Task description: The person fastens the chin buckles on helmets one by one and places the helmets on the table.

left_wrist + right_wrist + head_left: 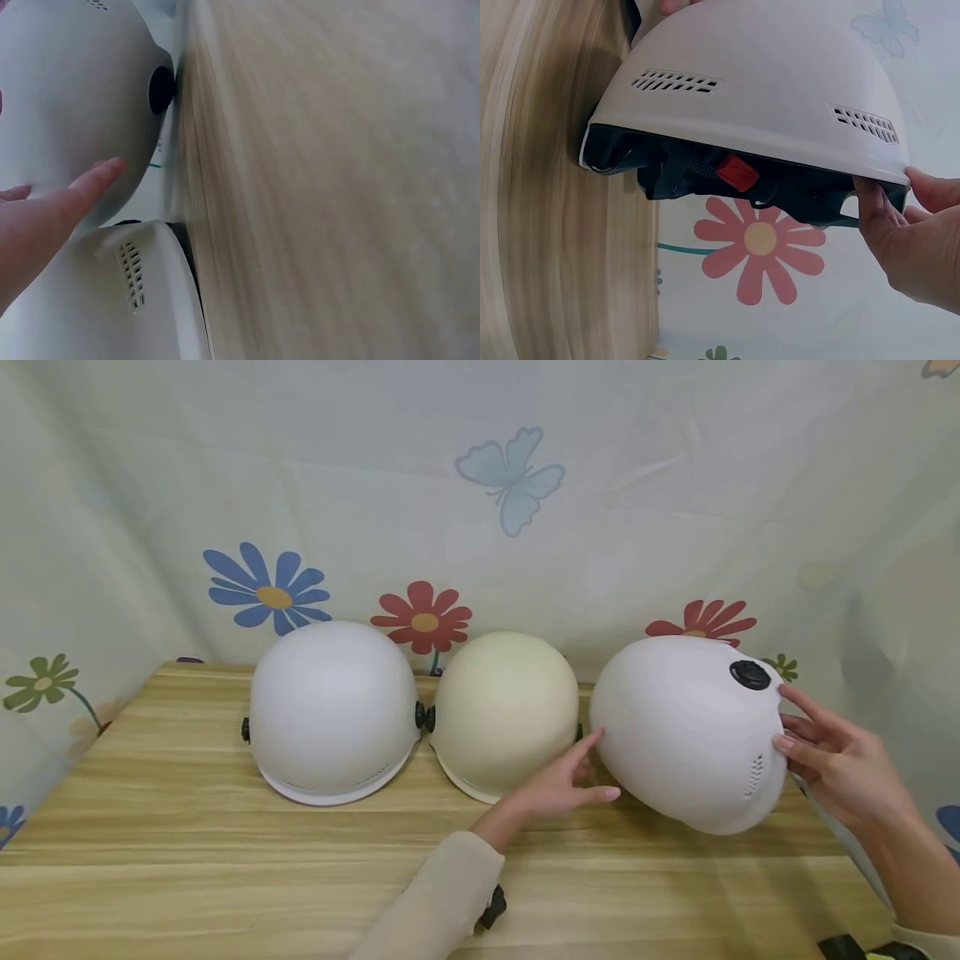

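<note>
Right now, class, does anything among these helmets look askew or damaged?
The rightmost helmet is tilted, held by the right hand, and looks askew beside the upright cream helmet and leftmost helmet. No damage is visible.

**Row of three, far side**

Left helmet (pixel 333 710) and middle helmet (pixel 504 710) side by side on far part of table (pixel 300 877). Right helmet (pixel 682 735) tilted, right of middle helmet; table contact unclear. Cloth (pixel 360 460) behind all three. Left hand (pixel 558 781) before the gap between middle and right helmets. Right hand (pixel 847 768) at right helmet's right rim, fingers inside, thumb outside.
</note>
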Demonstrator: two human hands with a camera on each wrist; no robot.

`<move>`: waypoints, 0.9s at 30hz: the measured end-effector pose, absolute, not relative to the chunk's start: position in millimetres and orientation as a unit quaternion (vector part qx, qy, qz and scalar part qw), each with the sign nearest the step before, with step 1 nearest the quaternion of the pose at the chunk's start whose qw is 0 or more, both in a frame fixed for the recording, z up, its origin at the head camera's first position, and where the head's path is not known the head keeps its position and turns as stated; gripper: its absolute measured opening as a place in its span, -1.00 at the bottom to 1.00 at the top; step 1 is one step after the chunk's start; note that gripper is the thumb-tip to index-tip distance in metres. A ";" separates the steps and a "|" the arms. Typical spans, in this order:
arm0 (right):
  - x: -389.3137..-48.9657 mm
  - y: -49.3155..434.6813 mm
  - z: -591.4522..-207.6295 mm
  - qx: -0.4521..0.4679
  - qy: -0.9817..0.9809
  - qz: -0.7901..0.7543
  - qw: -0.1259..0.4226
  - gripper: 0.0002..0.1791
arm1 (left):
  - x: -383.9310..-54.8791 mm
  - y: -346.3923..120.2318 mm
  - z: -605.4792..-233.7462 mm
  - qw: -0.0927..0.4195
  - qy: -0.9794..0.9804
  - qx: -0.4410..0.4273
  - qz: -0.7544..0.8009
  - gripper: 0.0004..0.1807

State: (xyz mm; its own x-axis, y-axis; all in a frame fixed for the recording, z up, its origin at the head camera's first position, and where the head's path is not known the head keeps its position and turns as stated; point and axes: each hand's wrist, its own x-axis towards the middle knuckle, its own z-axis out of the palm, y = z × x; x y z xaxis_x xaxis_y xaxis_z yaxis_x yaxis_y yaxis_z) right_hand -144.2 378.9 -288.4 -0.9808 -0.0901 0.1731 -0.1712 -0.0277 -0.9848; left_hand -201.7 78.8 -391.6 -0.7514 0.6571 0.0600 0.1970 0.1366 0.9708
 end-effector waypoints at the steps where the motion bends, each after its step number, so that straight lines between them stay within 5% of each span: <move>1: -144.1 379.7 -289.9 0.098 -0.695 0.712 0.033 -0.28 | -201.5 79.0 -392.9 0.202 0.727 0.292 0.587 -0.09; 27: -131.3 396.2 -314.6 0.040 -0.601 0.798 0.013 -0.47 | -198.6 75.9 -380.0 0.177 0.679 0.298 0.647 -0.12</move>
State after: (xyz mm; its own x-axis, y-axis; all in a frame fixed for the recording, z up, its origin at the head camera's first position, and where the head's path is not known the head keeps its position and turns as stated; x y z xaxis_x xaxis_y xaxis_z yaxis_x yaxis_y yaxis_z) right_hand -131.3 396.2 -314.6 -0.9965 -0.0271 0.0797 -0.0691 -0.2761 -0.9586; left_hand -198.6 75.9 -380.0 -0.7602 0.6333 0.1450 0.1749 -0.0154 0.9845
